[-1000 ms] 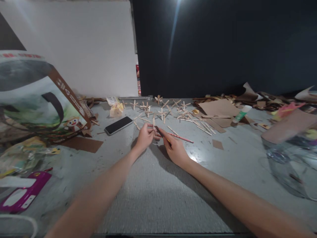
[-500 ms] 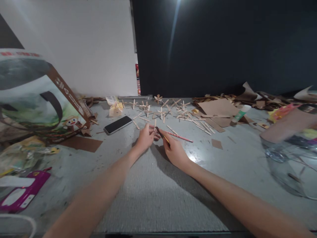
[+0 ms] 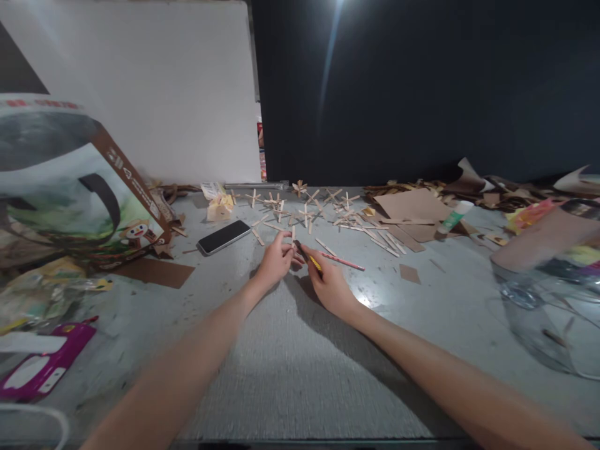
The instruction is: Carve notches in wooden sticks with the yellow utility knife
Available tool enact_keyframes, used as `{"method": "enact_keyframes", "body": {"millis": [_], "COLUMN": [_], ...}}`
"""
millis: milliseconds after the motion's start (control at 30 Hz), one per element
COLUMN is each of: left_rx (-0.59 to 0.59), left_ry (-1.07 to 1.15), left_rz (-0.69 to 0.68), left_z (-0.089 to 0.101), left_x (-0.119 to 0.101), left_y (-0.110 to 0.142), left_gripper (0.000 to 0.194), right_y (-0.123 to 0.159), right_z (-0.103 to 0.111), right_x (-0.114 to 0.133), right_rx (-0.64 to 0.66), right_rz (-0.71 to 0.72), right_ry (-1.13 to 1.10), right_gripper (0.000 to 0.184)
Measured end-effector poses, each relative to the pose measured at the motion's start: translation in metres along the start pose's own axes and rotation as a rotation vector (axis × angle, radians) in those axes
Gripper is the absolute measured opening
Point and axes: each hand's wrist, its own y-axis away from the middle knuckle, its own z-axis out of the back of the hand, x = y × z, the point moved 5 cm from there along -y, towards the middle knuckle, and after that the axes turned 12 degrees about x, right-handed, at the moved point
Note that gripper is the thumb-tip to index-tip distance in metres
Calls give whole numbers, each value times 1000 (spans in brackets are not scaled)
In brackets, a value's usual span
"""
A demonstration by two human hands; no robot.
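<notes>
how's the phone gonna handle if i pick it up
The phone is likely stiff, being a straight-edged slab. It lies flat, so a push would probably slide it rather than roll or tip it. Its smooth, shiny face may be slippery in the grip.

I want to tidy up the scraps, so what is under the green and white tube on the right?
Brown cardboard shows beside the green and white tube, which seems to rest partly on it. Whatever lies directly beneath is covered and cannot be seen.
</notes>
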Motion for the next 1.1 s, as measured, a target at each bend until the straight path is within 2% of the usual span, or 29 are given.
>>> {"method": "enact_keyframes", "body": {"millis": [300, 500, 900, 1100], "left_rx": [5, 29, -28, -55], "left_ry": [-61, -6, 157, 139], "left_rz": [-26, -25, -34, -10], "left_z": [2, 2, 4, 6], "left_x": [-2, 2, 6, 1], "left_y": [-1, -2, -6, -4], "left_gripper": [43, 45, 43, 53], "right_y": [3, -1, -1, -1], "right_z": [0, 1, -1, -2], "right_x": [-1, -5, -3, -4], "right_rx": [21, 3, -15, -11], "right_rz": [-15, 10, 1, -23], "right_ry": [8, -39, -64, -63], "right_gripper": [50, 47, 48, 49]}}
